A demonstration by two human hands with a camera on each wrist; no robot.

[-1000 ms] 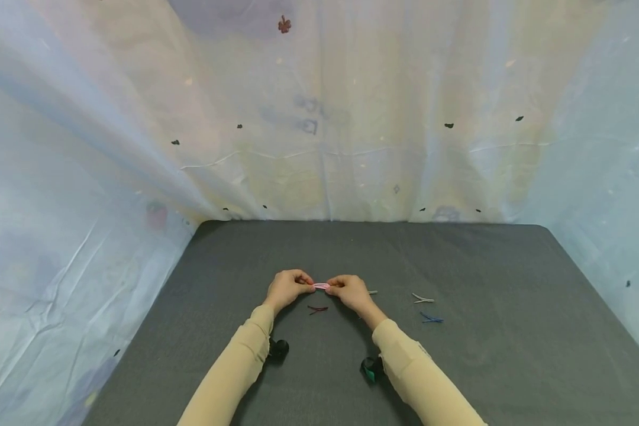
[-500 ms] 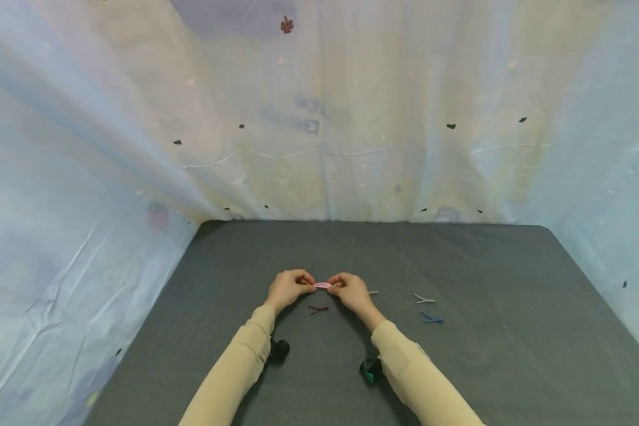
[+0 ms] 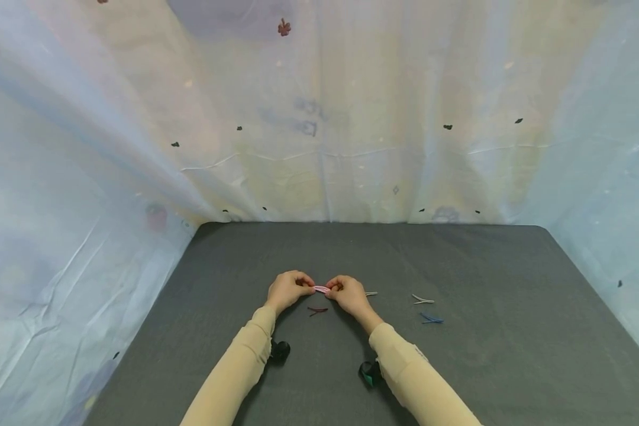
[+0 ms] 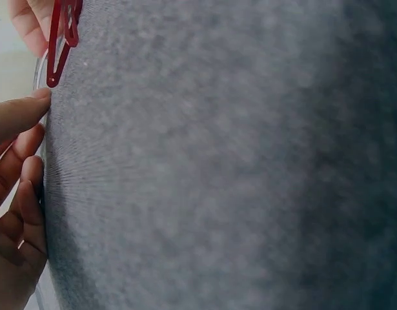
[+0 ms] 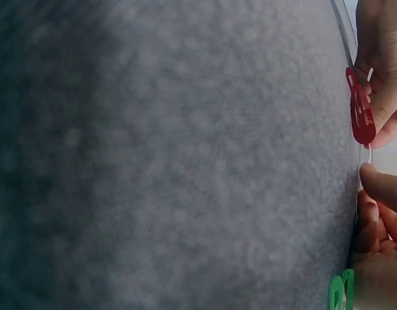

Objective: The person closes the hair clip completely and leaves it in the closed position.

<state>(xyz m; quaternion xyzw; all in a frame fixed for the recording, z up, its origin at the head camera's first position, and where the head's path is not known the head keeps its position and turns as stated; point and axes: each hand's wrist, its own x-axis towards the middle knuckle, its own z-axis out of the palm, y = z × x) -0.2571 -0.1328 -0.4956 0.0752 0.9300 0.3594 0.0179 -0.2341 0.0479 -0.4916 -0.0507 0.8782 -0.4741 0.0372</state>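
A pink snap hair clip (image 3: 321, 289) is held between my two hands over the middle of the dark table. My left hand (image 3: 289, 291) pinches its left end between thumb and fingers. At its right end my right hand (image 3: 349, 296) holds it with the thumb and fingertips. Just below, a dark red hair clip (image 3: 317, 311) lies with its two arms spread; it shows larger in the right wrist view as a red clip (image 5: 361, 116). Both wrist views show the pink clip only as a thin edge, mostly hidden.
Right of my right hand, a pale hair clip (image 3: 371, 293) is partly covered. Farther right lie a whitish clip (image 3: 423, 299) and a blue clip (image 3: 431, 319). A green clip (image 5: 340, 294) shows at the right wrist view's lower edge. Patterned curtains (image 3: 351, 171) border the table (image 3: 479, 367).
The pink clip's right end has dipped slightly, and my right thumb and index finger look a little farther apart. My left hand stays almost in place. The clips on the table have not moved.
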